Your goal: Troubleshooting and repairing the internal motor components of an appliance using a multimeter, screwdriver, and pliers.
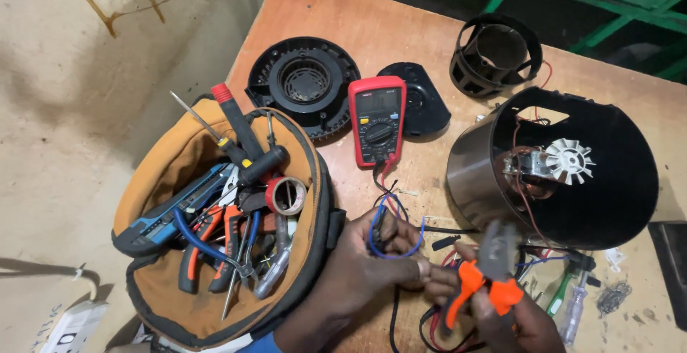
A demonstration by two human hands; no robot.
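A person's left hand (372, 263) pinches a loop of blue wire (390, 251) between closed fingers at the front edge of a wooden desk (372, 24), holding it taut and raised off the surface, seemingly so that it can be worked on. The right hand (501, 310) is closed around the orange handles of a pair of pliers (490, 271), whose grey nose points up just beside the wire, near enough to reach it.

Black and red leads (383, 174) run from a red multimeter (377, 119) lying face up in the middle of the desk, its dial toward the worker, apparently kept within reach of the wiring. To the right, a metal housing (472, 174) lies on its side, open end toward the camera, exposing a small motor with a white fan wheel (569, 160) and thin red wires trailing out toward the hands.

Stripped parts sit farther back, out of the way: a round black grille (304, 81), a black cover (422, 106) and a cage-like black ring (494, 52). An open tan tool bag (164, 174) stands at the worker's left, screwdrivers, cutters and a roll of tape handle-up for quick picking. A green-handled screwdriver (558, 296) and loose screws (612, 297) lie at the right.
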